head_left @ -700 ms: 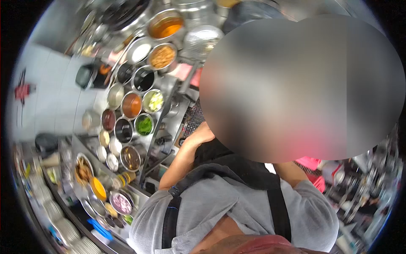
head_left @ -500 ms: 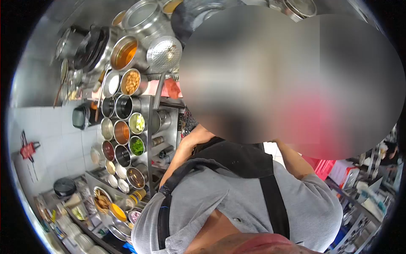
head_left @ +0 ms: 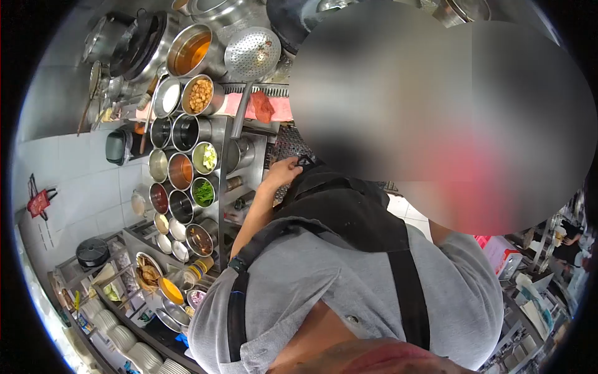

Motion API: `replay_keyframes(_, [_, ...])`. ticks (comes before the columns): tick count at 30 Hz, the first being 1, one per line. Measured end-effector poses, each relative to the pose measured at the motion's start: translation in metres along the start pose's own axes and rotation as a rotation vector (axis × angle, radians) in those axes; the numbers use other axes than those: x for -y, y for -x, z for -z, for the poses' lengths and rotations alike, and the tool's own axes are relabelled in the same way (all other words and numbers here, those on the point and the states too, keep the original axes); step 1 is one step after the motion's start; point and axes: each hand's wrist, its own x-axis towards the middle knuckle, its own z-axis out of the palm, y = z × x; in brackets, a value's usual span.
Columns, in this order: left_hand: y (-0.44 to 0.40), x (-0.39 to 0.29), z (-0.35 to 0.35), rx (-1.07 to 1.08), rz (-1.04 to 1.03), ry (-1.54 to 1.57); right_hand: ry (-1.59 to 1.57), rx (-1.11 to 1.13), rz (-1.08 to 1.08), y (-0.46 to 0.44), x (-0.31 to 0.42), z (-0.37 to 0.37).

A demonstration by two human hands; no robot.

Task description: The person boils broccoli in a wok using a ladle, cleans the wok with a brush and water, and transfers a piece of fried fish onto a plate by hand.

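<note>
Left hand [head_left: 284, 172] has risen in view, fingers part-curled beside the waist-level black apron [head_left: 349, 210], hold indeterminate; right hand is hidden, state unknown; apparent apron handling calls for secure grip.

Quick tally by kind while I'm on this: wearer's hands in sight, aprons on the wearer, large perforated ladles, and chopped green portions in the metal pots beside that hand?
Hands: 1 (left hand; right out of sight)
Apron: 1
Perforated ladle: 1
Chopped green portions: 2
Total: 5
</note>
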Motion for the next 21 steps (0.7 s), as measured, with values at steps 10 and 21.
replay_keyframes(10, [0.011,0.057,0.023,0.069,0.098,0.286,0.09,-0.038,0.157,0.001,0.042,-0.031])
replay_keyframes(21, [-0.035,-0.135,0.066,-0.087,-0.255,1.608,-0.181,0.272,0.651,0.001,0.228,-0.045])
